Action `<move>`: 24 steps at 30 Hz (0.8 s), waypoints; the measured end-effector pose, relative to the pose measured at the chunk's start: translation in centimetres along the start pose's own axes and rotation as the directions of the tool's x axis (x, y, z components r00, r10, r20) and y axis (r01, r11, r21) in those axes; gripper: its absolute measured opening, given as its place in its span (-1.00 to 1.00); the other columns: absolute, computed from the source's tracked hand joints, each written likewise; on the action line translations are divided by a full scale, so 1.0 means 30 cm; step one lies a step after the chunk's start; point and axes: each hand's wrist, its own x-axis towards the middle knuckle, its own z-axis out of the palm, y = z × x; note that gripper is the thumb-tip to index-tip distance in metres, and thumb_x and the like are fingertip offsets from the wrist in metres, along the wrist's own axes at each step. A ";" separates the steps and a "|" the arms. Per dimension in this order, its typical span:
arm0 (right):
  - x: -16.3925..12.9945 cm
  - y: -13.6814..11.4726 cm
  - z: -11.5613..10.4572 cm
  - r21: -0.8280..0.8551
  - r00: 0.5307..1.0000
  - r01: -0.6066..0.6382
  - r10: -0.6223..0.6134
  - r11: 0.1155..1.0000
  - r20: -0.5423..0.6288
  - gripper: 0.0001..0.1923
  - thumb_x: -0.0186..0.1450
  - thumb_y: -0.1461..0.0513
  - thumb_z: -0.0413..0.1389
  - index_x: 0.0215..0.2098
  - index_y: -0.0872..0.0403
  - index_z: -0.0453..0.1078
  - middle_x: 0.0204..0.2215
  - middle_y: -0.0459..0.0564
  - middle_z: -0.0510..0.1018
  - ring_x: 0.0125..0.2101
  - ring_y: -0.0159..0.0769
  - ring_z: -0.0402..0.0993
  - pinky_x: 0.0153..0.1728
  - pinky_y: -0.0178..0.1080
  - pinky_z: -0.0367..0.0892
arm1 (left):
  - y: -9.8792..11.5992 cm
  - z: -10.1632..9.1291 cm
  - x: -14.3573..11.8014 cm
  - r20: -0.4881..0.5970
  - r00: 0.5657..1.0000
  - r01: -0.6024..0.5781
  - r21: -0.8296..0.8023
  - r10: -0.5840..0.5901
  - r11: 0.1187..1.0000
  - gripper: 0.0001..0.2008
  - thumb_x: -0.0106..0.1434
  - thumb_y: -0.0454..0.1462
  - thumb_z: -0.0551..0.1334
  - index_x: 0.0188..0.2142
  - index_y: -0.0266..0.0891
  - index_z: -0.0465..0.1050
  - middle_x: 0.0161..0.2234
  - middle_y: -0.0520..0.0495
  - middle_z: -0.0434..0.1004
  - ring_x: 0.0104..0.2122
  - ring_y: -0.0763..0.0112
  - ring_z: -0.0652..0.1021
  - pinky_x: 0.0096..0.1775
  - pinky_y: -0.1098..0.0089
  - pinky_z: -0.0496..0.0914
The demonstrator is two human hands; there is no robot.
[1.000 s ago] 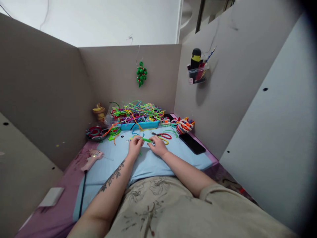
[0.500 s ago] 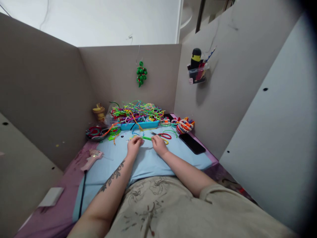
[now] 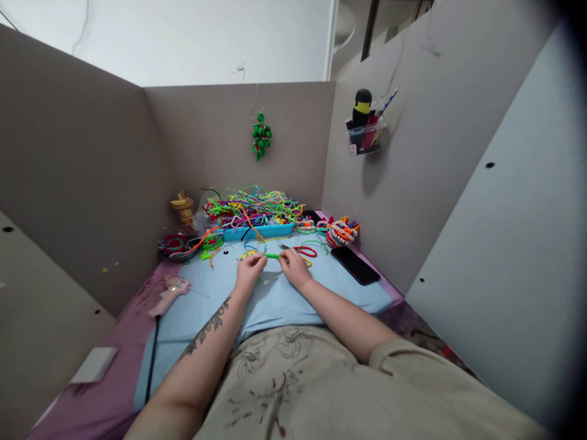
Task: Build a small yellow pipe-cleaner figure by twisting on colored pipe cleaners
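i see both hands low over the blue mat (image 3: pixel 321 293), close together near its far middle. the left hand (image 3: pixel 249 272) pinches one end of a green pipe cleaner (image 3: pixel 272 256), fingers together on it; the right hand (image 3: pixel 295 269) pinches the other end, fingers closed on it too. the pipe cleaner runs between the two hands, just above the mat, roughly level. whether a second strand is twisted in with it i cannot tell; it is too small.

just beyond the right hand lie red-handled scissors (image 3: pixel 302 250), near it but apart. a black phone (image 3: pixel 355 264) lies flat on the mat to the right, well clear of the hands. at the far edge sits a blue tray (image 3: pixel 259 232) heaped with pipe cleaners (image 3: pixel 252 206) of many colours. right of the tray are some striped made-up pieces (image 3: pixel 342 231). left of it sit a dark bowl (image 3: pixel 174 246) and a yellow figure (image 3: pixel 183 206). a pink glue gun (image 3: pixel 169 290) lies at the mat's left edge, its cord (image 3: pixel 151 360) running toward me. a green ornament (image 3: pixel 261 137) hangs on the back wall; a clear holder (image 3: pixel 364 131) with tools is fixed to the right wall.
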 end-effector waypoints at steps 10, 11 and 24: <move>0.000 0.009 0.004 0.018 0.999 0.023 -0.024 1.000 0.039 -0.96 0.19 0.29 0.04 -0.36 0.07 0.32 -0.38 -0.03 0.39 -0.34 -0.29 0.33 -0.32 -0.30 0.21 | 0.011 0.002 -0.001 -0.041 0.999 0.038 0.061 -0.035 0.997 -0.63 0.02 -0.03 0.24 -0.44 -0.34 0.52 -0.55 -0.06 0.50 -0.54 0.45 0.45 -0.49 0.48 0.33; 0.000 0.011 0.005 0.025 0.999 0.029 -0.030 0.999 0.042 -0.96 0.18 0.29 0.05 -0.37 0.07 0.32 -0.39 -0.04 0.38 -0.34 -0.29 0.32 -0.31 -0.30 0.21 | 0.009 0.002 0.000 -0.040 0.999 0.035 0.058 -0.033 0.998 -0.62 0.03 -0.02 0.24 -0.42 -0.35 0.51 -0.55 -0.06 0.50 -0.53 0.45 0.45 -0.49 0.48 0.32; -0.008 -0.003 0.004 0.112 0.990 0.108 -0.117 0.988 0.082 -0.84 0.13 0.29 0.11 -0.29 0.07 0.31 -0.36 -0.04 0.35 -0.31 -0.29 0.30 -0.28 -0.28 0.22 | -0.058 0.003 0.023 -0.012 0.998 -0.067 -0.062 0.067 0.996 -0.78 0.07 -0.18 0.21 -0.33 -0.28 0.40 -0.40 -0.04 0.47 -0.47 0.45 0.50 -0.40 0.43 0.37</move>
